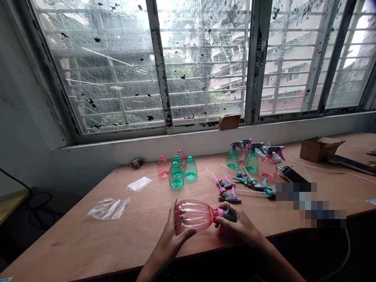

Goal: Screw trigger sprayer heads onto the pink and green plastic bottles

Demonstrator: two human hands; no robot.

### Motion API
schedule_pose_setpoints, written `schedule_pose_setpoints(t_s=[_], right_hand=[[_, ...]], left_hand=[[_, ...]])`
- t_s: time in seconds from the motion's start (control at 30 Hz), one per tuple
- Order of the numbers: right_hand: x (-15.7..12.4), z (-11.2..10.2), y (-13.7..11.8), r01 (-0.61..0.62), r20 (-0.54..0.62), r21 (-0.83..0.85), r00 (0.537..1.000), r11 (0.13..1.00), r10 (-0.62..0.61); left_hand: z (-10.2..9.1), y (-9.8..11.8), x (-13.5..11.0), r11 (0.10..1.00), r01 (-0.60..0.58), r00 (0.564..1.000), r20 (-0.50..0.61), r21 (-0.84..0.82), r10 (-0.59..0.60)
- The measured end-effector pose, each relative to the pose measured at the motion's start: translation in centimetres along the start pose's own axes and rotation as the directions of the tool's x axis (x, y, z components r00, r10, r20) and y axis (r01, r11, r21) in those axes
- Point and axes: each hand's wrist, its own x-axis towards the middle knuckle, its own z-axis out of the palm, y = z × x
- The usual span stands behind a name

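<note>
A pink see-through spray bottle (195, 214) lies on its side just above the wooden table's (88, 239) front edge. My left hand (172, 237) cups the bottle's base, fingers wrapped round it. My right hand (235, 229) is closed on the grey and pink spray head (227, 213) at the bottle's neck. Beyond them lie several loose spray heads (229, 192) with long dip tubes.
Several capless green and pink bottles (176, 172) stand mid-table. Several bottles with spray heads (254, 158) stand further right, beside a phone (291, 174) and a cardboard box (319, 148). Two clear plastic bags (109, 208) lie at left. A barred window (205, 62) runs behind.
</note>
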Motion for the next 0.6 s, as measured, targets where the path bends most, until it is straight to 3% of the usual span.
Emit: schedule_pose_setpoints(t_s=[0.13, 0.27, 0.6], right_hand=[[-0.05, 0.0, -0.13, -0.017, 0.0, 0.022, 1.0, 1.0, 0.017], [0.09, -0.11, 0.19, -0.038, 0.01, 0.095, 0.999, 0.995, 0.037], [0.01, 0.22, 0.02, -0.067, -0.016, 0.111, 0.997, 0.992, 0.069]], left_hand=[[0.07, 0.23, -0.16, 0.998, -0.003, 1.0, -0.015, 0.059, 0.004], [0.07, 0.19, -0.12, 0.985, -0.092, 0.996, 0.001, 0.143, 0.093], [0.24, 0.55, -0.33, 1.0, 0.011, 1.0, -0.019, -0.018, -0.011]])
